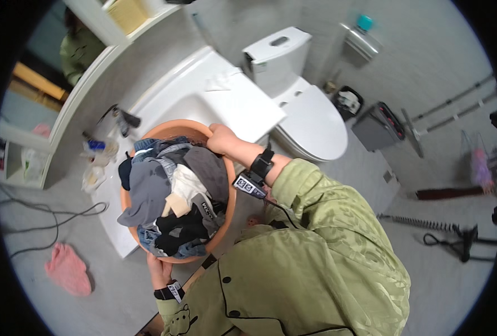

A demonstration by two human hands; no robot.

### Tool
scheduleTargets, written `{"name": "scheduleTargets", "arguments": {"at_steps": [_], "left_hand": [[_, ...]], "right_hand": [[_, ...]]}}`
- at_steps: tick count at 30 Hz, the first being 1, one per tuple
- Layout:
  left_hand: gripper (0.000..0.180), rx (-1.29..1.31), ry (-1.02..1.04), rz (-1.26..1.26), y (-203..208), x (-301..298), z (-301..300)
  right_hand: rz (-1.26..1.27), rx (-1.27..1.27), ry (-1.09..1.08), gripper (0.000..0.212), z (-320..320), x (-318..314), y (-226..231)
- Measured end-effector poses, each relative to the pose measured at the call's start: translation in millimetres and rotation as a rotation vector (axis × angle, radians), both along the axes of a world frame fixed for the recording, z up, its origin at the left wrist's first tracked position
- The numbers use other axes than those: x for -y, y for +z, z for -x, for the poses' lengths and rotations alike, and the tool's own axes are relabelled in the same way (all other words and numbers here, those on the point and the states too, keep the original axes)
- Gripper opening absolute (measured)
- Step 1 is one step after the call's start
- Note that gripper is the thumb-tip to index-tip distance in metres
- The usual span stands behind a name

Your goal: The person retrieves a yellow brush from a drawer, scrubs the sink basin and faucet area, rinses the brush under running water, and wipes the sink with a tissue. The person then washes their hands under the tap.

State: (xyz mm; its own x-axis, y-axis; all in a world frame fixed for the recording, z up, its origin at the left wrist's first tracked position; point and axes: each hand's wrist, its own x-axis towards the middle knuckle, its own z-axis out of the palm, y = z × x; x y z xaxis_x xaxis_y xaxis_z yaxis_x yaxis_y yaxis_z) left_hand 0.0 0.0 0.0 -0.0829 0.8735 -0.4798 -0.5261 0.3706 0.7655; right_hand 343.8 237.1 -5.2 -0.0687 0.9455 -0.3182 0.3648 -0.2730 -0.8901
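Note:
An orange plastic basin (233, 210) heaped with clothes is held between my two hands over the white washbasin counter (111, 221). My right hand (220, 139) grips the rim at the basin's far right. Around the near rim goes my left hand (158, 269), its fingers partly hidden beneath. In the pile lie a grey garment (150, 187), a white cloth (188, 185), a black piece (178, 231) and blue denim (191, 248). Whether the basin rests on the counter or hangs just above it, I cannot tell.
A faucet (126, 122) and small bottles stand left of the basin. The toilet (316, 120), lid down, is beyond the counter, with a grey bin (378, 127) to its right. A pink cloth (69, 270) hangs at left near a dark cable (55, 213).

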Motion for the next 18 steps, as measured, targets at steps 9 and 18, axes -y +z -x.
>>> {"name": "scheduleTargets", "arguments": {"at_steps": [9,18], "left_hand": [[0.037,-0.051,-0.196,-0.123,5,-3,-129],[0.042,-0.026,-0.411,-0.117,10,-43,-371]], "right_hand": [[-0.238,-0.077,-0.327,0.023,-165,106,-8],[-0.217,-0.101,-0.523,0.028,-422,169,-19]]}}
